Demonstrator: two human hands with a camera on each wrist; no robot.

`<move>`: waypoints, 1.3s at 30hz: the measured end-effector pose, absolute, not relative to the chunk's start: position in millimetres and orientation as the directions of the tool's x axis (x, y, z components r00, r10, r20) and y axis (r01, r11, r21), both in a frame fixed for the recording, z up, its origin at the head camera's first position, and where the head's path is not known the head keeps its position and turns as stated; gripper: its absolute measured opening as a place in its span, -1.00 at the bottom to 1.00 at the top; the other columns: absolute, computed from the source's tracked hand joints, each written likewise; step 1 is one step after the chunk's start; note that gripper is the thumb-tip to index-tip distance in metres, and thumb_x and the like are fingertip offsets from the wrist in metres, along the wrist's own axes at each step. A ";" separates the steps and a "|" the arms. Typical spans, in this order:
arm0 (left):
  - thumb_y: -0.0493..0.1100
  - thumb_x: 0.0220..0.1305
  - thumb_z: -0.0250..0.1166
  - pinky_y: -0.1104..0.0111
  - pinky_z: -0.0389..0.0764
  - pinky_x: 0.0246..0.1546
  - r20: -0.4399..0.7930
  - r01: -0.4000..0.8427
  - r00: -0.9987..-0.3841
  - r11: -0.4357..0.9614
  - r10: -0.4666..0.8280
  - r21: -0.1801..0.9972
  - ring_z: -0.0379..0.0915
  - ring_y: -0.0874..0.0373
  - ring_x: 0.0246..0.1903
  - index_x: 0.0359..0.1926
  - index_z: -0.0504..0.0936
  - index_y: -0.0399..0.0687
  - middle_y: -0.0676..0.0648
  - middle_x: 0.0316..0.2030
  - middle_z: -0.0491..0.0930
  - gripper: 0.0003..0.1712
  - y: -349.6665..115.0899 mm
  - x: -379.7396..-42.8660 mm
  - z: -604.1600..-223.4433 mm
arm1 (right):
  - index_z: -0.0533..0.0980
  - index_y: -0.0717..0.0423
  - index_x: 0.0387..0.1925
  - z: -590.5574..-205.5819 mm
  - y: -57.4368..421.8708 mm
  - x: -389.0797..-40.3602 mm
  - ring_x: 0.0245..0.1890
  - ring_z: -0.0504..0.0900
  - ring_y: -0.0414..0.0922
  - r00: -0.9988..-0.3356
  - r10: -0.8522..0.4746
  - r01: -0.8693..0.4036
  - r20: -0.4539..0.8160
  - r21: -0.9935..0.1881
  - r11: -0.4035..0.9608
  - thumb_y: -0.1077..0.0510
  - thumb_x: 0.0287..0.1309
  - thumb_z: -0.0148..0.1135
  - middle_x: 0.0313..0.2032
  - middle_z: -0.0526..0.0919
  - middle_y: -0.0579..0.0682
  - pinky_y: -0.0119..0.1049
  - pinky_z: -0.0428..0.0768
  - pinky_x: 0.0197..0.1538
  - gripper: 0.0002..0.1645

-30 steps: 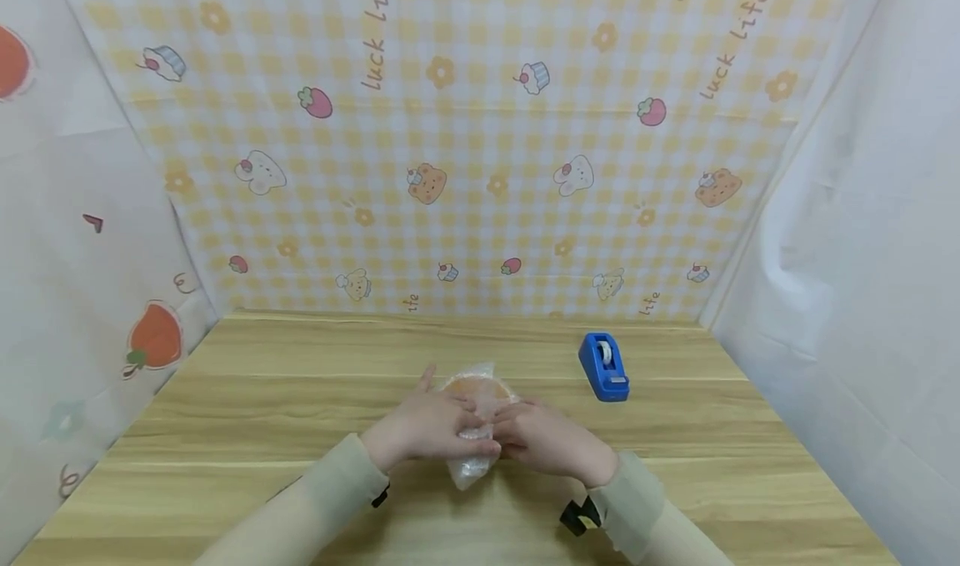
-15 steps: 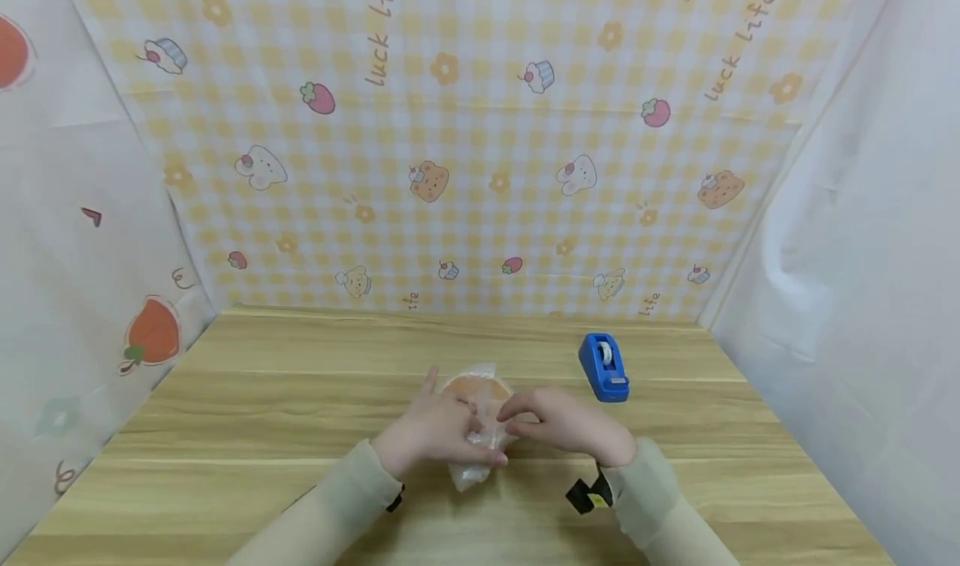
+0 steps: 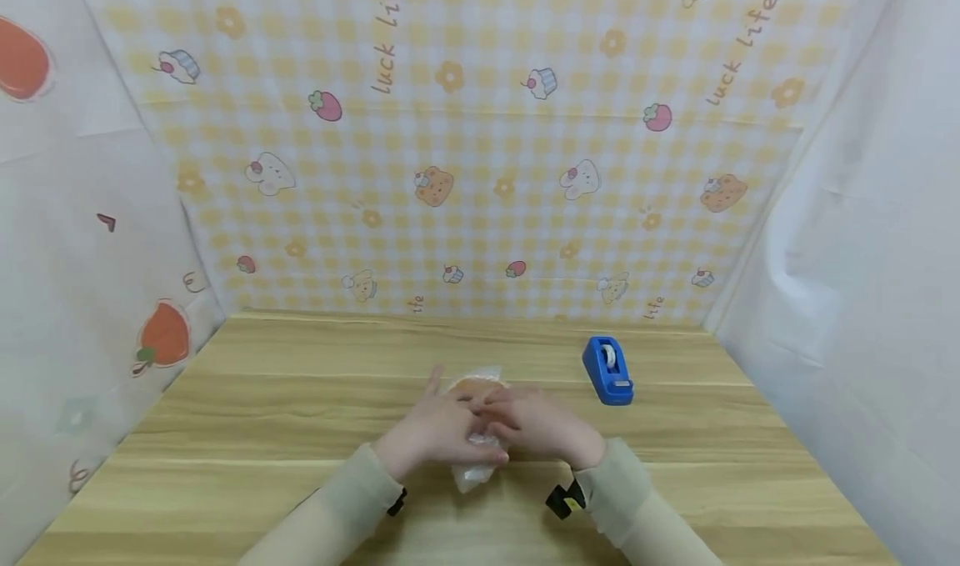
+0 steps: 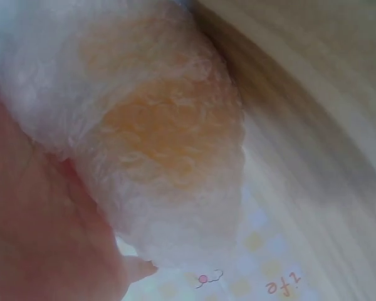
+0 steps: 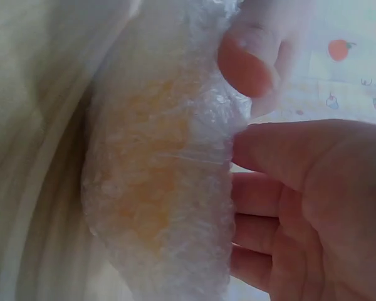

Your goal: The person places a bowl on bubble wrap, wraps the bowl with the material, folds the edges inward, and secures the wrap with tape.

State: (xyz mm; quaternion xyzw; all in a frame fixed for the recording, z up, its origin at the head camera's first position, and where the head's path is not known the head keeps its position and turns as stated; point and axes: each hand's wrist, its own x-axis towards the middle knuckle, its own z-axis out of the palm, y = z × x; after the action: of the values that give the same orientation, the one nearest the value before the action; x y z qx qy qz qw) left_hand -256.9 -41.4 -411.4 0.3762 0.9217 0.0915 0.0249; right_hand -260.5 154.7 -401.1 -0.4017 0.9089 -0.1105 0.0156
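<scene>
Two hands, left [image 3: 442, 434] and right [image 3: 543, 424], rest unclenched fingers [image 5: 257, 202] on a bubble-wrapped bundle [image 4: 169, 132]; checked cloth [image 3: 498, 153] lines the wooden counter's [image 3: 720, 458] back edge.

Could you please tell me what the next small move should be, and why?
Perhaps the right hand should fold in the near end of the bubble wrap while the left hand steadies the rest: that end sticks out uncovered by either hand, and both hands are on the wrap.

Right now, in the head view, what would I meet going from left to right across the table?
Left hand, right hand, blue tape dispenser. The wrapped bundle is left out, because both hands overlap it.
</scene>
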 end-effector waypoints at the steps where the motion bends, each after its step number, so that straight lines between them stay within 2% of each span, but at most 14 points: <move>1: 0.61 0.12 -0.06 -0.28 -0.50 0.28 0.033 0.692 -0.714 0.697 0.700 0.190 0.03 0.03 0.41 0.27 0.47 0.42 0.18 0.39 0.20 -0.20 -42.0 -257.3 -413.3 | 0.52 -0.01 0.20 -402.2 153.7 -260.5 0.27 0.41 -0.02 -0.678 -0.733 -0.721 0.049 -0.233 0.652 0.02 0.43 -0.02 0.23 0.50 -0.04 0.03 0.32 0.31 -0.58; 7: 0.59 0.02 0.12 -0.30 -0.43 0.28 0.175 0.683 -0.730 0.716 0.661 0.145 0.19 0.02 0.32 0.30 0.46 0.19 0.06 0.28 0.41 -0.07 -43.5 -256.6 -416.7 | 0.51 -0.01 0.21 -405.0 149.9 -259.3 0.34 0.31 -0.03 -0.713 -0.700 -0.672 -0.032 -0.254 0.696 -0.02 0.45 -0.08 0.23 0.49 -0.11 0.12 0.21 0.35 -0.56; 10: 0.58 -0.02 0.18 -0.33 -0.36 0.28 0.207 0.680 -0.730 0.723 0.652 0.124 0.20 -0.02 0.32 0.33 0.41 0.15 0.06 0.30 0.38 -0.01 -43.5 -255.0 -414.1 | 0.54 0.02 0.17 -405.5 148.4 -258.5 0.33 0.32 -0.05 -0.727 -0.686 -0.660 -0.042 -0.233 0.714 -0.02 0.45 -0.07 0.21 0.52 -0.12 0.15 0.23 0.33 -0.56; 14: 0.56 0.05 0.14 -0.31 -0.43 0.28 0.163 0.688 -0.725 0.714 0.669 0.128 0.12 -0.05 0.37 0.33 0.44 0.17 0.14 0.34 0.33 -0.08 -44.3 -255.4 -415.1 | 0.56 -0.02 0.16 -404.3 147.8 -257.5 0.35 0.29 -0.05 -0.732 -0.679 -0.648 -0.063 -0.246 0.721 -0.06 0.45 -0.09 0.22 0.50 -0.14 0.21 0.22 0.31 -0.55; 17: 0.56 0.09 0.09 -0.28 -0.50 0.28 0.123 0.683 -0.731 0.717 0.672 0.141 0.07 -0.04 0.40 0.29 0.49 0.15 0.12 0.30 0.38 -0.11 -44.8 -255.6 -417.5 | 0.55 -0.04 0.17 -401.7 149.5 -256.5 0.37 0.26 -0.01 -0.725 -0.682 -0.638 -0.093 -0.281 0.717 -0.09 0.46 -0.11 0.25 0.47 -0.13 0.26 0.17 0.32 -0.54; 20: 0.57 0.08 0.08 -0.28 -0.48 0.29 0.112 0.675 -0.737 0.721 0.666 0.153 0.06 -0.04 0.40 0.25 0.54 0.12 0.10 0.25 0.45 -0.11 -44.7 -255.4 -418.0 | 0.55 -0.04 0.17 -398.3 152.3 -255.8 0.37 0.25 0.03 -0.715 -0.690 -0.635 -0.113 -0.307 0.709 -0.09 0.45 -0.08 0.26 0.46 -0.11 0.28 0.12 0.33 -0.55; 24: 0.59 0.07 0.06 -0.27 -0.51 0.28 0.090 0.662 -0.749 0.732 0.657 0.161 0.03 -0.03 0.41 0.25 0.53 0.23 0.14 0.24 0.45 -0.13 -43.7 -255.1 -416.5 | 0.57 0.02 0.14 -394.0 156.6 -255.0 0.36 0.27 0.05 -0.704 -0.700 -0.640 -0.117 -0.321 0.698 -0.05 0.44 -0.03 0.26 0.46 -0.01 0.24 0.11 0.35 -0.57; 28: 0.64 0.06 -0.01 -0.27 -0.43 0.30 0.065 0.655 -0.755 0.744 0.653 0.136 0.02 -0.02 0.41 0.17 0.60 0.24 0.16 0.20 0.49 -0.13 -39.4 -254.9 -413.5 | 0.61 0.03 0.06 -388.8 162.4 -253.2 0.33 0.32 0.08 -0.693 -0.713 -0.653 -0.107 -0.326 0.683 0.00 0.42 0.02 0.17 0.56 -0.02 0.18 0.17 0.35 -0.63; 33: 0.64 0.06 -0.03 -0.28 -0.35 0.32 0.056 0.653 -0.757 0.750 0.651 0.100 0.04 -0.05 0.40 -0.08 0.74 0.08 0.12 0.16 0.53 -0.12 -34.4 -254.4 -411.4 | 0.62 0.10 0.03 -378.9 173.3 -251.5 0.27 0.40 0.06 -0.702 -0.705 -0.621 -0.104 -0.397 0.676 0.06 0.39 0.07 0.08 0.62 -0.02 0.04 0.33 0.29 -0.66; 39: 0.59 0.07 0.06 -0.24 -0.40 0.33 0.032 0.648 -0.760 0.753 0.649 0.110 0.08 -0.06 0.38 -0.13 0.74 0.08 0.13 0.05 0.61 -0.21 -34.1 -253.4 -407.8 | 0.56 0.15 0.11 -359.1 204.1 -252.5 0.13 0.53 0.04 -0.792 -0.606 -0.506 -0.071 -0.478 0.718 0.00 0.40 0.06 0.10 0.60 0.03 0.02 0.49 0.15 -0.58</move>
State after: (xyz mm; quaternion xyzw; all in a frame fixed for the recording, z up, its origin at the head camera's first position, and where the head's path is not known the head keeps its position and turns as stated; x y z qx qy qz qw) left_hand -253.4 -34.1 -407.8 0.3464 0.9363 0.0573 0.0043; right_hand -252.5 204.1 -359.1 -0.3022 0.9200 -0.2231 0.1120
